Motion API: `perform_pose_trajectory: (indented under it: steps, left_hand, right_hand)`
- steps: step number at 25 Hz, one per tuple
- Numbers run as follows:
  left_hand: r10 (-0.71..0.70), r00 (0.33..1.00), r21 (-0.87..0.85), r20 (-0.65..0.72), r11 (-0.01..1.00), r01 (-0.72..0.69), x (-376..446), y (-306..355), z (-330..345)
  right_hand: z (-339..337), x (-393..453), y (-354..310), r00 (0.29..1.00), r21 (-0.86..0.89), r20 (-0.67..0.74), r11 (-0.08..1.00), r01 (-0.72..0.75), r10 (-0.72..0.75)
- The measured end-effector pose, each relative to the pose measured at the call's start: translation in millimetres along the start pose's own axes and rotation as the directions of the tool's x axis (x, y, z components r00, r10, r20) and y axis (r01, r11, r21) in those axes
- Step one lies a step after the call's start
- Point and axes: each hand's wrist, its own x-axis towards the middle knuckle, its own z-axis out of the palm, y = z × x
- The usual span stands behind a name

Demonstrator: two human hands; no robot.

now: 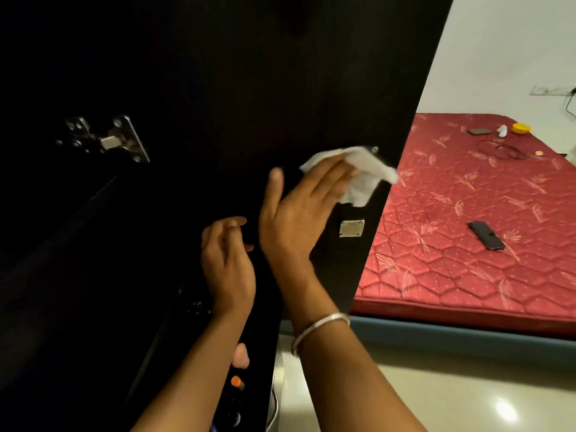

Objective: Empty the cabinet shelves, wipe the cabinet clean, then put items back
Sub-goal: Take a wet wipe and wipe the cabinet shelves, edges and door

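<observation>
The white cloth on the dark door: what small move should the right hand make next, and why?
Probably slide the cloth down the door to the metal plate. The right hand presses it flat near the door's edge, just above that plate, which it has not yet covered.

Plain white wall [486, 51] at upper right, with a pale switch plate [550, 90] and a thin dark cable [569, 102] hanging from it. Red quilted mattress with gold leaf pattern [452, 244] lies on a blue-grey bed base [452, 333]. Glossy cream tiled floor [436, 391] shows a bright ceiling-light reflection [506, 411]. Left side of view is dark, dimly lit.
</observation>
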Motion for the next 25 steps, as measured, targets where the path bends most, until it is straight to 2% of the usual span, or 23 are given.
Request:
perform_pose_trajectory:
  steps: [2,3,5,6,7,8,9,11,12,13,14,16,17,18,19,20,21,23,24,25]
  left_hand:
    - [0.053,0.998,0.037,-0.017,0.998,-0.053,6.8,10.6,5.6]
    - [0.073,0.997,0.035,-0.019,0.997,-0.073,9.8,16.5,8.1]
    - [0.101,0.995,0.025,-0.014,0.995,-0.101,13.1,28.4,10.0]
    - [0.116,0.993,0.041,-0.006,0.992,-0.116,13.0,33.6,9.6]
    - [0.137,0.991,0.070,0.002,0.988,-0.137,13.0,37.7,8.0]
    - [0.175,0.985,0.131,0.003,0.976,-0.174,13.8,41.1,5.9]
    - [0.234,0.972,0.233,0.000,0.945,-0.228,15.1,44.6,3.7]
    - [0.353,0.935,0.448,0.035,0.831,-0.330,23.5,51.7,-1.2]
    - [0.380,0.922,0.515,0.073,0.778,-0.361,29.2,56.4,-2.4]
    - [0.388,0.915,0.553,0.108,0.741,-0.380,34.3,62.5,-2.6]
    - [0.390,0.911,0.571,0.135,0.721,-0.393,38.2,69.0,-2.0]
    - [0.396,0.906,0.563,0.149,0.719,-0.407,43.6,84.9,2.4]
    - [0.403,0.905,0.547,0.138,0.731,-0.409,45.1,94.5,5.9]
    - [0.411,0.903,0.525,0.123,0.746,-0.411,46.6,103.9,9.9]
    - [0.426,0.898,0.497,0.107,0.759,-0.420,48.8,113.2,13.1]
    - [0.451,0.888,0.470,0.088,0.768,-0.436,50.9,124.3,15.2]
    - [0.476,0.877,0.442,0.066,0.774,-0.453,53.6,134.4,16.1]
    - [0.498,0.866,0.406,0.031,0.786,-0.466,59.9,149.8,15.5]
    - [0.503,0.864,0.398,0.018,0.789,-0.468,63.0,156.6,14.8]
    - [0.508,0.861,0.396,0.005,0.790,-0.468,65.5,162.3,14.3]
  right_hand:
    - [-1.9,-20.9,15.1,0.954,-0.111,0.180,0.958,0.264,-0.241]
    - [-5.4,-1.5,15.8,0.932,-0.114,0.185,0.935,0.335,-0.312]
    - [-22.4,55.4,-9.9,0.935,-0.187,0.037,0.916,0.354,-0.354]
    - [-29.5,79.9,-22.4,0.920,-0.225,-0.064,0.904,0.364,-0.387]
    - [-33.7,92.3,-25.2,0.890,-0.253,-0.101,0.876,0.410,-0.445]
    - [-35.9,92.5,-17.1,0.852,-0.282,-0.057,0.827,0.486,-0.520]
    - [-37.0,81.0,3.6,0.804,-0.303,0.066,0.756,0.580,-0.591]
    - [-49.4,49.1,54.7,0.657,-0.340,0.346,0.562,0.754,-0.670]
    - [-60.9,50.9,71.4,0.595,-0.371,0.414,0.469,0.801,-0.689]
    - [-68.7,65.9,73.6,0.581,-0.387,0.413,0.443,0.809,-0.701]
    - [-73.7,86.4,60.8,0.614,-0.428,0.350,0.462,0.776,-0.707]
    - [-84.1,136.3,-2.3,0.724,-0.473,0.130,0.599,0.646,-0.678]
    - [-88.0,155.9,-36.4,0.747,-0.454,0.062,0.648,0.612,-0.662]
    - [-86.9,164.8,-60.4,0.747,-0.417,0.053,0.665,0.619,-0.663]
    - [-81.7,161.8,-71.3,0.729,-0.367,0.111,0.654,0.662,-0.675]
    - [-75.9,151.3,-68.2,0.671,-0.315,0.220,0.599,0.736,-0.708]
    - [-71.3,133.6,-53.9,0.563,-0.263,0.379,0.498,0.826,-0.734]
    - [-79.4,103.8,-8.5,0.300,-0.179,0.655,0.244,0.953,-0.693]
    - [-88.2,108.1,4.9,0.214,-0.148,0.694,0.155,0.977,-0.688]
    - [-94.8,123.8,4.8,0.200,-0.149,0.662,0.135,0.980,-0.722]
